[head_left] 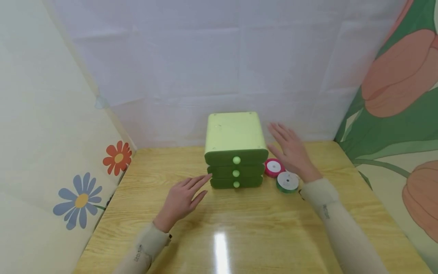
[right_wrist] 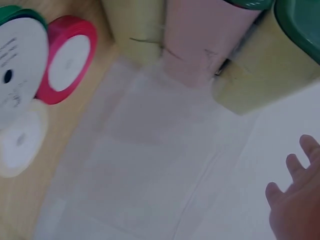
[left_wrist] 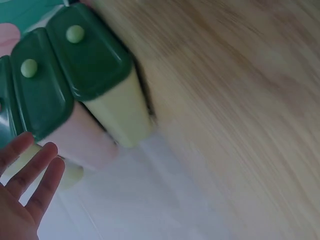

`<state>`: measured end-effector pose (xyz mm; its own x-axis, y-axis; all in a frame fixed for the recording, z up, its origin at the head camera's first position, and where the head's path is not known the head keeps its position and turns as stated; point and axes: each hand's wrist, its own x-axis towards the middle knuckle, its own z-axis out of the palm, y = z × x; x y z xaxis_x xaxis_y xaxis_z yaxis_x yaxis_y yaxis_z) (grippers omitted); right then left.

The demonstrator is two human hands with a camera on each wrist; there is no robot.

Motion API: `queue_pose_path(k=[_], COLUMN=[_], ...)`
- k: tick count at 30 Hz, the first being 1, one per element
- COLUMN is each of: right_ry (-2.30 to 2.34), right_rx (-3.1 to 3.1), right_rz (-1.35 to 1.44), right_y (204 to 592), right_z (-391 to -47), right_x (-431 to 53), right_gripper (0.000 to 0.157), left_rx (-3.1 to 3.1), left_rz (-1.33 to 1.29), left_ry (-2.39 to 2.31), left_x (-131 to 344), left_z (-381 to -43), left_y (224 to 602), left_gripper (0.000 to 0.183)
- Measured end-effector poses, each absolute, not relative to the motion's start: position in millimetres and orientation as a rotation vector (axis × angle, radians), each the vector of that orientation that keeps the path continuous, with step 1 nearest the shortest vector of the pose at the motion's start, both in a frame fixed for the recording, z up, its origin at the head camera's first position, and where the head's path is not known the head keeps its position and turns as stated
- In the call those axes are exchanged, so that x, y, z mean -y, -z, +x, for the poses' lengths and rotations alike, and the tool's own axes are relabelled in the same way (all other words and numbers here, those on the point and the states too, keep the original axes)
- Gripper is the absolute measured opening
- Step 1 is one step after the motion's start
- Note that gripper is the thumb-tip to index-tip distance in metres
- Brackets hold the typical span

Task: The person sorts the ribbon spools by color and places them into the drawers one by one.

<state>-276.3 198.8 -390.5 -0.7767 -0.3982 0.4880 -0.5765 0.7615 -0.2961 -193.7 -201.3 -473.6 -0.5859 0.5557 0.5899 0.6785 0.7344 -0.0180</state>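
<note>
A small three-drawer box (head_left: 236, 133) has a pale yellow-green top, dark green fronts and round light green knobs. In the left wrist view its sides are pale yellow and pink, behind a green drawer front (left_wrist: 90, 55). My left hand (head_left: 179, 199) has its fingers extended, fingertips right at the left edge of the drawer fronts. To the right of the box, my right hand (head_left: 292, 152) is raised with straight, slightly spread fingers and holds nothing. Below it lie a pink ribbon spool (head_left: 273, 167) and a green ribbon spool (head_left: 287, 182).
A cream ribbon spool (right_wrist: 22, 140) lies beside the other two in the right wrist view. The wooden table (head_left: 260, 228) meets a white cloth backdrop (head_left: 171, 76). Flower-printed panels stand at both sides, the right one (head_left: 407, 133) with large tulips.
</note>
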Motion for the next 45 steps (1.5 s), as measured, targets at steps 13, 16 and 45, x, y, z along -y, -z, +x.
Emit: queue_pose_path(k=[13,16,45], right_ry=[-0.876,-0.947,-1.013], right_rx=[2.601,2.622,2.762], right_rz=[0.821,0.837,0.912], right_y=[369,366,362], right_z=[-299,-304,-328], right_x=[-166,-161,-141], right_gripper=[0.063,0.063,0.060], left_rx=[2.413,2.429,2.204], left_rz=[-0.958,-0.946,-0.657], left_ry=[0.957,1.098,1.901], left_x=[144,134,79], left_z=[-209,-212,-225], left_y=[458,454,443], left_gripper=[0.057,0.055,0.030])
